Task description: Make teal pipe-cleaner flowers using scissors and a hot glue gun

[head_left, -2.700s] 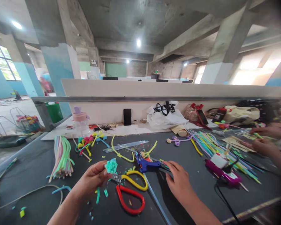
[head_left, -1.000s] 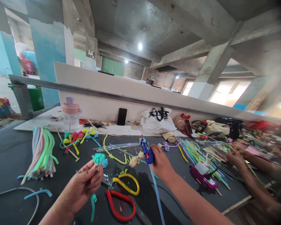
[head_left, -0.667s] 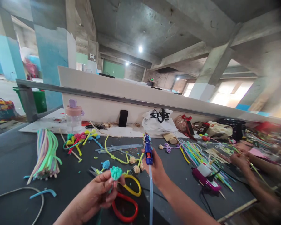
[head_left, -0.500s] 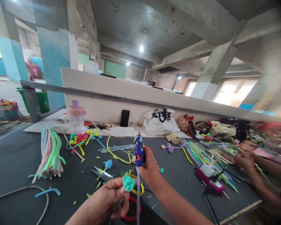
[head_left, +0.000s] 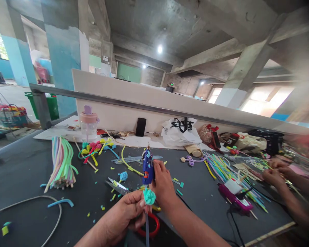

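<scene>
Between the thumb and fingers of my left hand is a small teal flower of bunched, knotted pieces. My right hand is wrapped round a blue hot glue gun, its nozzle pointing up and away from me. A clear glue stick runs out of the gun's back end, passing behind the flower. Below my hands lie scissors with red handles, partly hidden by my left hand. A blue knotted bud rests near the scissor blades.
Left stands a bundle of pastel pipe cleaners. A lidded bottle, a phone and a white bag line the back. At right are a purple glue gun and a co-worker's hands.
My left hand has brought the teal flower closer to the glue gun, now in front of the glue stick. The gun has shifted slightly left in view.
</scene>
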`<state>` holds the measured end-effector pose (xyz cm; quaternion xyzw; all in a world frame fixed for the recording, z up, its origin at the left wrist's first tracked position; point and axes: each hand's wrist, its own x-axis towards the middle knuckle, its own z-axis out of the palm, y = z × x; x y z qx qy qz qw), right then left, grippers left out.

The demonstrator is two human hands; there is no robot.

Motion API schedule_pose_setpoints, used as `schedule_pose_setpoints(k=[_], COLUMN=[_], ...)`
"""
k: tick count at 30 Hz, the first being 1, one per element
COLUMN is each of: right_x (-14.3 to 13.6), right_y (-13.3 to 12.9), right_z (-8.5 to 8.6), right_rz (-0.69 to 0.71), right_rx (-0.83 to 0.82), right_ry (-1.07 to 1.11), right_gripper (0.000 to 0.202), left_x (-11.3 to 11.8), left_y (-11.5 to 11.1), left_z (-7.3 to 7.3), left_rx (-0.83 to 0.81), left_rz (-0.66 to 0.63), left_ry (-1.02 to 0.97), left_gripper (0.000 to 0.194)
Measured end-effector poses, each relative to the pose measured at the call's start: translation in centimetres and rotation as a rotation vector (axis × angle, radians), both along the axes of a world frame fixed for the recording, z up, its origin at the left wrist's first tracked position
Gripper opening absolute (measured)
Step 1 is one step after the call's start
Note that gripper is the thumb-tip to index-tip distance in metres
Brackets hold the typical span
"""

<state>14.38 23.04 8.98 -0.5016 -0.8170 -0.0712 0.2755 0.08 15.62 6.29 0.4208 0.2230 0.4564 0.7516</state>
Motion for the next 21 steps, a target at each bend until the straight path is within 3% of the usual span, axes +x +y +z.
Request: schedule_pose_setpoints(k=[4,7,9,14,18,21], right_x=[-0.3,0.0,1.0,4.5,5.5,4.5], right_y=[-0.5,0.4,1.7,4.7,2.9,-0.4], right_z=[0.1,0.1,0.4,2.9,4.8,4.1], right_rz=[0.018,0.051,0.033,-0.013,0.141,0.291], right_rx=[-0.015,-0.137,-0.206,-0.272,-0.429,-0.549], right_ry=[0.017,0.296,0.511,0.752,0.853,0.880], right_gripper=[0.052,0.040,0.030,0.022,0.022,0.027], left_x=[-0.1,-0.5,-0.8,-1.1,-1.1,-1.2], left_y=[-0.2,0.0,0.2,0.9,1.1,1.2], left_z=[0.2,0.4,0.5,0.5,0.8,1.0], left_rx=[0.004,-0.006,-0.037,-0.114,-0.132,-0.117], left_rz=[-0.013,0.013,0.075,0.287,0.384,0.449], left_ry=[0.027,0.006,-0.025,-0.104,-0.131,-0.114], left_gripper=[0.026,0.024,0.024,0.023,0.024,0.027])
